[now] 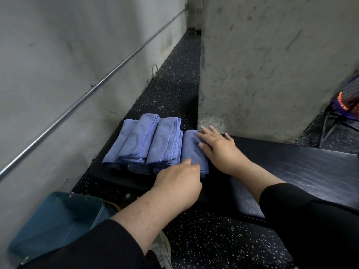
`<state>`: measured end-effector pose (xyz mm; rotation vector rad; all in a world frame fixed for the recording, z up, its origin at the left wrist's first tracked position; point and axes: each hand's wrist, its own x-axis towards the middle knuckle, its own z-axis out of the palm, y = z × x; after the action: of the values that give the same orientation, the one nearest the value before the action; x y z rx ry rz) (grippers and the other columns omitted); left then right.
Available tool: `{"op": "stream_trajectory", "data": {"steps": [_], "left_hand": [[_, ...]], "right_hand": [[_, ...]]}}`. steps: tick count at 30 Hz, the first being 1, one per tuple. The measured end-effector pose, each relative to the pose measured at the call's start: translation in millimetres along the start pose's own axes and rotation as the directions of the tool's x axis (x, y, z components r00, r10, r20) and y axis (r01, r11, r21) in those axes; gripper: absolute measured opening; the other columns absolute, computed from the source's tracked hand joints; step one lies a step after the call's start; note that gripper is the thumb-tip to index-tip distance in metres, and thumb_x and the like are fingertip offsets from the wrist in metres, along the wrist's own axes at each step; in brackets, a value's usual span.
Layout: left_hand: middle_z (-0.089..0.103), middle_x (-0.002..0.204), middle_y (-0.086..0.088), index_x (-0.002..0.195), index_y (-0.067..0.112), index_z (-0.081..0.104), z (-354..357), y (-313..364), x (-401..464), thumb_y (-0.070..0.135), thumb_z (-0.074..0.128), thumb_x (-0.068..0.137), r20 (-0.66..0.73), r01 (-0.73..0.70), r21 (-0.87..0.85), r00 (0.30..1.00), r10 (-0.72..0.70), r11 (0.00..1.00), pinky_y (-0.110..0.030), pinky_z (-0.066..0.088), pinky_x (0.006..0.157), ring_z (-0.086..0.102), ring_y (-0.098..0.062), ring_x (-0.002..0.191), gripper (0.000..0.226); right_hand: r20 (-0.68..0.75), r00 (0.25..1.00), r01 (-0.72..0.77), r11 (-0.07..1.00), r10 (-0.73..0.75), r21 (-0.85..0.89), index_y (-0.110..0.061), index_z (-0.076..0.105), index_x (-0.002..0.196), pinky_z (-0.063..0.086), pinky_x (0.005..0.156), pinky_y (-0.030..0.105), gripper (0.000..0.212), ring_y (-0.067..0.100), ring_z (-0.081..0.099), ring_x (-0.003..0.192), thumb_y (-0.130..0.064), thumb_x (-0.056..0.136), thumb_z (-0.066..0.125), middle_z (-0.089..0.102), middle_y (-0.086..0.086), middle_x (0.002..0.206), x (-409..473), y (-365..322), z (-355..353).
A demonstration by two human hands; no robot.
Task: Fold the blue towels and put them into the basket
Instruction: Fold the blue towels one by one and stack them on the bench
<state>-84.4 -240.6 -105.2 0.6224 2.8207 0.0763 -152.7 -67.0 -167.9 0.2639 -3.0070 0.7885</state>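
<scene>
Several folded blue towels [147, 142] lie side by side on the left end of a black padded bench [291, 164]. The rightmost folded towel [191, 150] lies beside the stack. My right hand [217, 146] rests flat on its right side with straight fingers. My left hand [180, 181] has curled fingers at the towel's near edge and seems to pinch it. A blue basket [58, 220] stands on the floor at the lower left, below my left forearm, and looks empty.
A concrete wall with a metal pipe [93, 88] runs along the left. A concrete pillar [272, 74] stands right behind the bench. Speckled black floor [204, 239] lies below. A colourful object on a stand [347, 101] sits at the far right.
</scene>
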Motion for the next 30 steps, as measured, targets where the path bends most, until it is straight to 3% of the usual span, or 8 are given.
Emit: {"op": "stream_trajectory", "data": {"steps": [4,8,13,17,21,24,27,30], "left_hand": [[0.057,0.121,-0.002,0.113,0.020,0.056,-9.2,11.5,1.9,0.025,0.042,0.100,-0.152,-0.008,-0.050,0.988,0.001,0.999,-0.036,0.036,0.070,0.062,-0.035,0.103,0.019],[0.062,0.114,0.001,0.119,0.023,0.058,-16.7,26.3,8.2,0.032,0.042,0.102,-0.246,-0.040,-0.125,0.969,0.009,0.991,-0.039,0.050,0.075,0.063,-0.028,0.096,0.024],[0.067,0.119,0.005,0.130,0.029,0.058,-27.7,62.1,23.3,0.035,0.046,0.103,-0.321,-0.075,-0.211,0.947,0.004,0.975,-0.037,0.054,0.081,0.064,-0.019,0.100,0.030],[0.070,0.112,0.006,0.121,0.032,0.062,-29.6,111.5,37.4,0.038,0.049,0.099,-0.352,-0.154,-0.274,0.935,0.050,0.949,-0.040,0.055,0.081,0.065,-0.024,0.099,0.027],[0.070,0.115,0.009,0.119,0.034,0.061,-29.2,164.9,39.4,0.044,0.047,0.099,-0.334,-0.243,-0.270,0.931,0.146,0.932,-0.040,0.053,0.084,0.064,-0.027,0.103,0.026],[0.070,0.113,0.008,0.117,0.033,0.061,-27.5,195.3,41.3,0.045,0.046,0.100,-0.316,-0.292,-0.282,0.928,0.199,0.914,-0.038,0.054,0.082,0.064,-0.026,0.101,0.026],[0.069,0.109,0.010,0.113,0.032,0.061,-26.6,218.3,42.7,0.044,0.045,0.101,-0.280,-0.327,-0.300,0.928,0.245,0.896,-0.039,0.054,0.080,0.063,-0.025,0.096,0.024],[0.069,0.107,0.011,0.113,0.031,0.062,-25.8,234.2,43.0,0.043,0.045,0.101,-0.274,-0.375,-0.313,0.915,0.295,0.872,-0.040,0.055,0.080,0.063,-0.023,0.095,0.023]], "right_hand": [[-0.246,0.967,-0.021,0.985,0.064,0.174,-0.019,0.056,0.140,0.028,0.120,0.036,0.039,0.014,0.036,0.145,-0.032,0.104,0.049,0.047,-0.002,0.153,-12.8,3.6,-30.4],[-0.254,0.962,-0.055,0.983,0.099,0.174,-0.019,0.056,0.140,0.031,0.108,0.017,0.040,0.012,0.046,0.136,-0.035,0.103,0.051,0.054,-0.003,0.146,-42.7,13.4,-62.4],[-0.268,0.954,-0.097,0.986,0.131,0.135,-0.017,0.065,0.128,0.043,0.101,0.022,0.032,0.013,0.061,0.118,-0.033,0.102,0.053,0.066,-0.001,0.127,-89.1,30.9,-101.7],[-0.320,0.930,-0.171,0.983,0.184,0.069,-0.018,0.070,0.118,0.051,0.093,0.031,0.027,0.013,0.068,0.101,-0.032,0.100,0.057,0.071,-0.003,0.112,-145.8,63.4,-146.9],[-0.462,0.863,-0.251,0.967,0.204,-0.043,-0.016,0.074,0.109,0.042,0.081,0.016,0.020,0.014,0.066,0.094,-0.028,0.097,0.064,0.071,-0.002,0.101,-205.4,96.2,-193.5],[-0.644,0.754,-0.289,0.946,0.130,-0.148,-0.014,0.075,0.098,0.043,0.080,0.025,0.013,0.022,0.063,0.089,-0.024,0.092,0.068,0.068,0.001,0.092,-241.8,114.8,-223.6],[-0.765,0.622,-0.464,0.866,0.168,-0.187,-0.019,0.073,0.104,0.044,0.086,0.043,0.019,0.030,0.060,0.100,-0.029,0.089,0.069,0.067,0.003,0.104,-270.1,136.5,-250.3],[-0.678,0.543,-0.755,0.641,0.495,-0.137,-0.030,0.063,0.128,0.035,0.106,0.051,0.045,0.029,0.047,0.128,-0.042,0.085,0.071,0.056,0.000,0.135,-289.4,155.4,-266.0]]}}
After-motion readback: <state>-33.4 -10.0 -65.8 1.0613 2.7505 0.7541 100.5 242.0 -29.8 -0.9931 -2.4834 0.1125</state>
